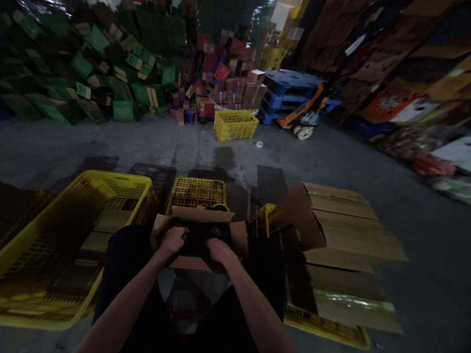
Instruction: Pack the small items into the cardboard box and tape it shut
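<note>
Between my knees an open cardboard box (200, 214) stands with its flaps spread outward. Dark contents (200, 235) fill its inside, too dim to name. My left hand (174, 240) reaches in over the left side, its fingers curled closed at the dark contents; what they hold, if anything, is hidden. Over the near right part of the box is my right hand (218, 250), with its fingers lost in the shadow inside. A yellow upturned crate (198, 189) sits just beyond the box, with a dark and yellow tape-like item (217, 207) at its near edge.
A large yellow crate (79, 181) with cartons inside stands at my left. Flattened cardboard boxes (342, 230) lie over another yellow crate (327, 331) at my right. Ahead are a yellow basket (235, 126), a white roll (259, 144), blue pallets (290, 81) and heaped green boxes (123, 110).
</note>
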Demonstrator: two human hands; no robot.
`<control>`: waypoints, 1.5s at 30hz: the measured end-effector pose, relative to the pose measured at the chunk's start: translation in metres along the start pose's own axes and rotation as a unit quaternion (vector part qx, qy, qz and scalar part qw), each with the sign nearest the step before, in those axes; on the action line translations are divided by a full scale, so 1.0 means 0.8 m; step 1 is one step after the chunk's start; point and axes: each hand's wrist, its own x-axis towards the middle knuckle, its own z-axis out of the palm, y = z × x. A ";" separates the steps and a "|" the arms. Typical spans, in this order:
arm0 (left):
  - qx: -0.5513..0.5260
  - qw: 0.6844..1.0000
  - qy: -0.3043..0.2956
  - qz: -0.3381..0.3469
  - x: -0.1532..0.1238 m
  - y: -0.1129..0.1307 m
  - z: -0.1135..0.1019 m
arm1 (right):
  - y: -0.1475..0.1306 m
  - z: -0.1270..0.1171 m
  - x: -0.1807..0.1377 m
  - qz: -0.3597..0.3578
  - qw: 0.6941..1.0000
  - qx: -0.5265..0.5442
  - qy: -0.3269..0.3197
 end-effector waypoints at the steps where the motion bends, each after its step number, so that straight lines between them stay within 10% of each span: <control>1: -0.014 1.000 -0.011 0.008 0.001 0.001 0.003 | -0.001 0.000 0.001 0.004 1.000 -0.005 0.000; 18: -0.173 0.983 -0.059 0.031 -0.001 0.028 0.003 | 0.007 -0.017 0.005 -0.031 0.993 0.064 0.096; 23: -0.346 0.931 -0.115 0.024 -0.010 0.051 -0.009 | 0.021 -0.040 0.005 -0.034 0.918 0.323 0.230; 30: -0.297 0.950 -0.067 0.075 -0.004 0.050 0.006 | 0.004 -0.041 -0.003 -0.045 0.856 0.489 0.163; 45: -0.336 0.941 -0.006 0.043 -0.005 0.057 -0.015 | 0.024 -0.041 0.006 0.019 0.825 0.490 0.279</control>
